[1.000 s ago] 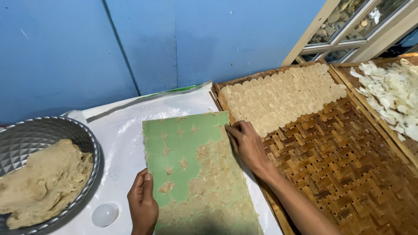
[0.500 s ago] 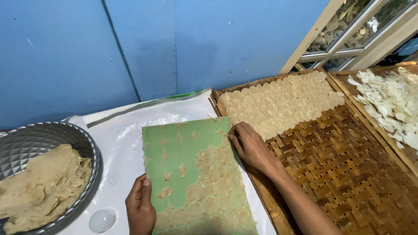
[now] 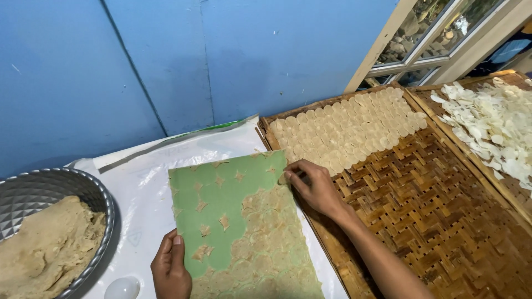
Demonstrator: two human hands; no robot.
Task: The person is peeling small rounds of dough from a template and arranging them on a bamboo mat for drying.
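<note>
A green sheet (image 3: 221, 196) lies on white plastic, its lower right part covered with thin beige dough rounds (image 3: 266, 254) and leftover scraps on the upper part. My left hand (image 3: 173, 268) presses down the sheet's lower left edge. My right hand (image 3: 315, 185) rests at the sheet's upper right edge, its fingertips pinching a dough round there. Just right of it sits a woven bamboo tray (image 3: 438, 205) with rows of dough rounds (image 3: 349, 127) laid across its far end.
A metal bowl (image 3: 33, 188) at the left holds a lump of beige dough (image 3: 44, 249). A second woven tray (image 3: 499, 119) at the far right carries pale dried chips. A small white round object (image 3: 122, 288) lies near the bowl. A blue wall stands behind.
My right hand has stayed at the sheet's right edge, fingers curling onto a dough round. The view has shifted slightly; my left hand still holds the sheet's lower left edge.
</note>
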